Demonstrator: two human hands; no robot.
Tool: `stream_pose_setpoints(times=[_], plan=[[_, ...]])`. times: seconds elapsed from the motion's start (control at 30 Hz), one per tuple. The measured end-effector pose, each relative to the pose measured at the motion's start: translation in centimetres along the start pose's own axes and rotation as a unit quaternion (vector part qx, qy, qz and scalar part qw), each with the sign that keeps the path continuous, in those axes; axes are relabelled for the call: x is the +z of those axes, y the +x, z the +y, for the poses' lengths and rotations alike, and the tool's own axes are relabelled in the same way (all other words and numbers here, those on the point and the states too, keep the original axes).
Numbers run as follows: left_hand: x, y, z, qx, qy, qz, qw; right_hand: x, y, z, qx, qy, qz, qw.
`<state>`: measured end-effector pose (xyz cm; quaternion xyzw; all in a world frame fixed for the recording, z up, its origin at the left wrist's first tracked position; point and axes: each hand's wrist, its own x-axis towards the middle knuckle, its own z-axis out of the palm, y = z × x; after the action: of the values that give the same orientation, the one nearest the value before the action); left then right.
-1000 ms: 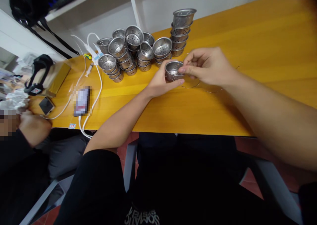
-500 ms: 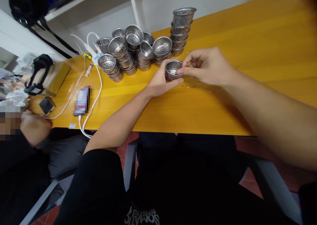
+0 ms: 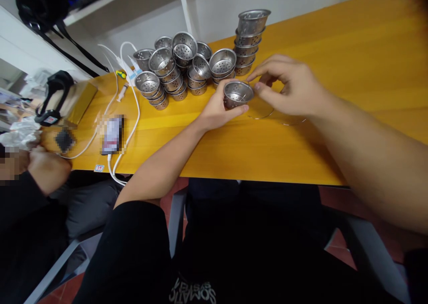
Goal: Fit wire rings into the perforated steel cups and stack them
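Note:
My left hand [image 3: 217, 105] is wrapped round a small perforated metal strainer cup [image 3: 236, 100], its open top tilted up toward me. At the cup's right rim, my right hand [image 3: 284, 83] has thumb and index finger bent close together on a thin metal wire [image 3: 261, 118], part of which shows inside the cup. The wire's exact path between the fingertips is too fine to follow. Curved lengths of wire lie on the table below my right hand. Just behind the cup are stacks of similar strainer cups [image 3: 222, 63].
A taller stack of strainer cups [image 3: 246, 50] stands at the back of the yellow table [image 3: 214, 152]. Leftward lie a phone [image 3: 113, 134], white cables [image 3: 137, 108], a syringe [image 3: 122, 92] and a cardboard box [image 3: 82, 103]. Another person's arm [image 3: 48, 170] rests at far left.
The fingertips of my right hand have drawn back from inside the cup to its right rim and parted slightly. My left hand keeps its hold on the cup. The view has shifted slightly.

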<state>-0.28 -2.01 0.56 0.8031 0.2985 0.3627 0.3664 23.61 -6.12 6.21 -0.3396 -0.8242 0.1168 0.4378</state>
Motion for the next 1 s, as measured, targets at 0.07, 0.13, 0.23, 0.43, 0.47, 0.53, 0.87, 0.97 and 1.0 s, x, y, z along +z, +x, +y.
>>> stream_pose_setpoints(times=[0.07, 0.13, 0.23, 0.43, 0.47, 0.53, 0.87, 0.97, 1.0], plan=[[0.0, 0.1, 0.0, 0.0, -0.01, 0.004, 1.0, -0.2, 0.0, 0.0, -0.016, -0.008, -0.01, 1.0], [0.0, 0.2, -0.2, 0.009, -0.02, 0.012, 1.0, -0.2, 0.0, 0.1, -0.027, -0.01, -0.03, 0.999], [-0.2, 0.3, -0.7, 0.028, -0.024, 0.018, 0.999, 0.0, -0.2, 0.3, -0.029, -0.011, -0.054, 0.998], [-0.1, 0.5, -1.9, 0.063, 0.004, 0.001, 0.998, 1.0, -0.7, 1.0, -0.041, -0.023, -0.096, 0.994], [-0.1, 0.5, -2.1, 0.072, 0.003, 0.002, 0.997, 1.1, -0.7, 1.1, -0.047, -0.025, -0.102, 0.993], [0.1, 0.6, -2.2, 0.083, -0.002, 0.004, 0.997, 1.3, -0.7, 1.0, -0.055, -0.024, -0.102, 0.993], [-3.2, -0.3, 3.1, 0.035, 0.124, 0.068, 0.989, -0.3, -0.1, 1.2, 0.054, -0.031, 0.11, 0.992], [-5.5, -0.1, 6.6, 0.034, 0.235, 0.101, 0.966, -0.5, -0.1, 2.2, 0.08, -0.046, 0.133, 0.987], [-6.2, 0.1, 7.6, 0.03, 0.257, 0.12, 0.959, -0.6, -0.1, 2.4, 0.081, -0.044, 0.139, 0.986]])
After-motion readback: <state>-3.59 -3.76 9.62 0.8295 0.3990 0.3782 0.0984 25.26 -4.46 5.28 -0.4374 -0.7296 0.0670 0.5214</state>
